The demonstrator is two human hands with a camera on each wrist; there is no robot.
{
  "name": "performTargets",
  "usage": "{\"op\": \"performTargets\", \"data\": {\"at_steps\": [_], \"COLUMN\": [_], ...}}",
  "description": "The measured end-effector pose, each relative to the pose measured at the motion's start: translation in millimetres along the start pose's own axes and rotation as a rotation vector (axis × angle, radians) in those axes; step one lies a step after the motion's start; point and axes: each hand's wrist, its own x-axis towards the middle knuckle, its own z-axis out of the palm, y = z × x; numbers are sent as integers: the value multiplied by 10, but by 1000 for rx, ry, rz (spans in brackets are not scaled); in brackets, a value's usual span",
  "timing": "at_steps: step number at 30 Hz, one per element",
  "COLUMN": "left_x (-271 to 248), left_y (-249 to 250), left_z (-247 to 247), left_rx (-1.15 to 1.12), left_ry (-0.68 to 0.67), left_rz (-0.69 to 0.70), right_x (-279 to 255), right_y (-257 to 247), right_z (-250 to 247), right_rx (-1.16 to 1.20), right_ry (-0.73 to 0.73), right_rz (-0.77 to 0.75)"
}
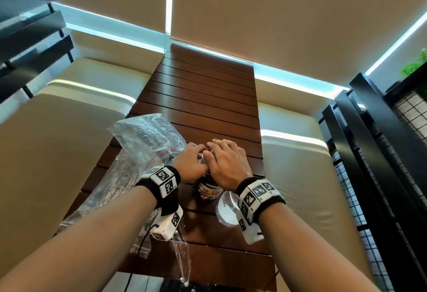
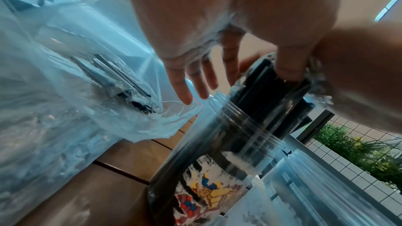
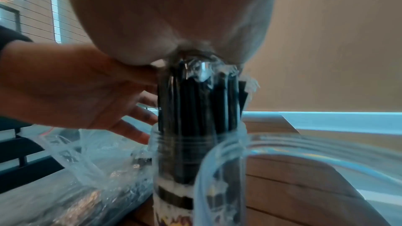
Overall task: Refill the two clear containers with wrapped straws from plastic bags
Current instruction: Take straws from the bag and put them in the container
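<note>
A clear container (image 1: 209, 191) with a colourful label stands on the slatted wooden table (image 1: 203, 88), packed with black wrapped straws (image 3: 195, 106) that stick out above its rim. My right hand (image 1: 224, 160) lies over the straw tops, its palm (image 3: 174, 23) pressing on them. My left hand (image 1: 191, 160) is beside the bundle with its fingers (image 2: 191, 78) straight and its thumb touching the top. A second clear container (image 1: 227, 211) stands just right of the first, with no straws visible in it. A crumpled plastic bag (image 1: 143, 139) lies to the left with a few straws (image 2: 121, 75) inside.
Cream bench cushions (image 1: 69, 130) flank the table on both sides. More loose clear plastic (image 1: 182, 257) trails toward the table's near edge. A black metal grid railing (image 1: 381, 153) runs along the right, with green plants (image 2: 359, 152) beyond it.
</note>
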Motion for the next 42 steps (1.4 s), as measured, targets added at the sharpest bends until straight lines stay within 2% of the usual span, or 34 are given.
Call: {"op": "performTargets", "data": {"at_steps": [2, 4, 5, 9, 12, 14, 16, 18, 20, 22, 24, 26, 28, 29, 31, 33, 34, 39, 42], "left_x": [-32, -53, -57, -95, -136, -180, -205, -227, -266, -306, -327, -323, -292, -267, -225, -216, -227, -349, -388], "left_y": [4, 17, 43, 268, 420, 461, 419, 288, 134, -2, -71, -86, -72, -65, -37, -1, 23, 102, 151], "left_z": [-73, -153, -201, -405, -592, -714, -816, -884, -925, -927, -935, -972, -1031, -1062, -1112, -1140, -1148, -1136, -1125], "left_rx": [-110, -199, -194, 37, 83, 195, 537, 858, 969, 950, 887, 770, 662, 624, 577, 546, 538, 483, 478], "left_ry": [-64, -70, -56, 133, 297, 337, 237, 27, -123, -160, -121, -79, -35, -12, 17, 19, 18, -18, -37], "left_rz": [-35, -40, -39, 36, 93, 114, 90, -54, -221, -303, -297, -285, -259, -244, -224, -213, -204, -165, -166], "right_x": [-11, 14, 25, 12, 29, 36, 59, 120, 168, 184, 188, 176, 161, 168, 226, 355, 440, 751, 922], "right_y": [49, 56, 54, 35, 54, 40, -23, -117, -204, -227, -216, -265, -386, -464, -637, -767, -800, -907, -906], "right_z": [34, 15, 19, 218, 257, 222, 154, 121, 144, 226, 260, 178, 83, 68, 81, 197, 287, 653, 856], "right_rx": [-24, -23, -12, 5, -6, -50, -91, -104, -116, -140, -154, -193, -182, -138, -4, 104, 138, 170, 67], "right_ry": [92, 216, 216, 3, 11, 21, 146, 275, 183, 9, -38, 114, 318, 328, 121, -123, -168, -189, -245], "right_rz": [-1, 44, 69, 93, 124, 140, 128, 73, 48, 72, 100, 43, -139, -244, -351, -272, -223, -116, -64]}}
